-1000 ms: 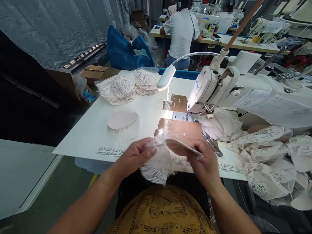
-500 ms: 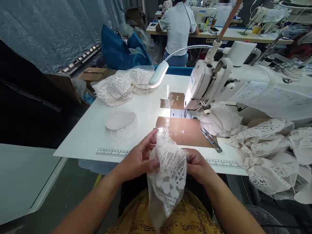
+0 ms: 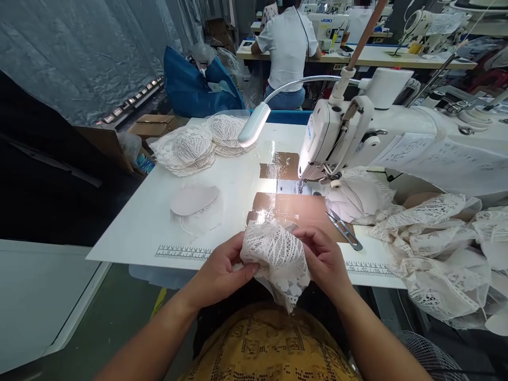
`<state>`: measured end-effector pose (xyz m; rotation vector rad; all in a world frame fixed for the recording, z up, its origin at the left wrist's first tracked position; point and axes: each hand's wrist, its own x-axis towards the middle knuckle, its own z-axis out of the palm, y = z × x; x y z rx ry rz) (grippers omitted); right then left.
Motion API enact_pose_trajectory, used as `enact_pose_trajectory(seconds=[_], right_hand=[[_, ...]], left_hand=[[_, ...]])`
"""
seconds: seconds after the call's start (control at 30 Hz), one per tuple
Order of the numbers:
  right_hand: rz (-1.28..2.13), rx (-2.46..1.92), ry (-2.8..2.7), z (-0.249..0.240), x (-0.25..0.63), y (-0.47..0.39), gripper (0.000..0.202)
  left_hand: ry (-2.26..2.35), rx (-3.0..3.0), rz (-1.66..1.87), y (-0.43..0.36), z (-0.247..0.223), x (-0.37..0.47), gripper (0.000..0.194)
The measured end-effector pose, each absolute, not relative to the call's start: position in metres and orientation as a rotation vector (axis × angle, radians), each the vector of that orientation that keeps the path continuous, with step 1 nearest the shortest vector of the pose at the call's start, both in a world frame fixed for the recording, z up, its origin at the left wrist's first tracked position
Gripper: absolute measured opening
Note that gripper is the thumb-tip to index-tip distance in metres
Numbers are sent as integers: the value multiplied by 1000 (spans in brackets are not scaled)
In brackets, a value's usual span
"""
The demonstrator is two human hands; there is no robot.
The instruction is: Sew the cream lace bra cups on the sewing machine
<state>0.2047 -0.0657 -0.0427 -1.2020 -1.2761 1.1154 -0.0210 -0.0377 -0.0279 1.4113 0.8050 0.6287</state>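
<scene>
A white lace piece [image 3: 275, 256] is held between both hands at the table's front edge, its lower point hanging over the lap. My left hand [image 3: 226, 270] grips its left side, thumb on top of the lace. On the right side, my right hand [image 3: 323, 256] pinches the edge, its fingertips partly behind the fabric. Just beyond lies a brown taped patch [image 3: 301, 209] on the table, with metal thread snips [image 3: 343, 230] at its right end. The white sewing machine [image 3: 323, 137] stands behind, its needle area lit.
Stacked lace cups [image 3: 186, 148] sit at the table's back left, and a flat oval pad with lace [image 3: 195, 201] lies nearer. Lace pieces [image 3: 440, 254] heap up at the right. A lamp [image 3: 254, 124] overhangs the table [image 3: 130, 222]. A person [image 3: 288, 47] sits beyond.
The lace piece has been raised and bunched, so it hangs less far down. My left hand has shifted slightly down and left, and my right hand's fingers have moved up along the edge.
</scene>
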Motion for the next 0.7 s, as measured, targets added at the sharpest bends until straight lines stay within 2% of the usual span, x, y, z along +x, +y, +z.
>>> enact_pose_trajectory(seconds=[0.1, 0.13, 0.23, 0.37, 0.53, 0.6, 0.7], right_hand=[[1273, -1183, -1363, -38, 210, -63, 39], [1317, -1184, -1356, -37, 210, -62, 41], [1310, -1190, -1330, -38, 208, -62, 34], [1223, -1085, -1229, -44, 206, -62, 33], [1117, -1023, -1240, -40, 199, -61, 17], [1128, -1021, -1260, -37, 194, -62, 10], [1212, -981, -1220, -37, 190, -64, 13]], left_hand=[[840, 1453, 627, -38, -25, -22, 43], [840, 1460, 620, -38, -25, -21, 45], [861, 1393, 642, -36, -25, -21, 49], [925, 981, 771, -31, -30, -22, 48], [588, 604, 753, -39, -32, -13, 58], [542, 616, 780, -43, -31, -6, 55], [678, 629, 852, -45, -32, 3, 38]])
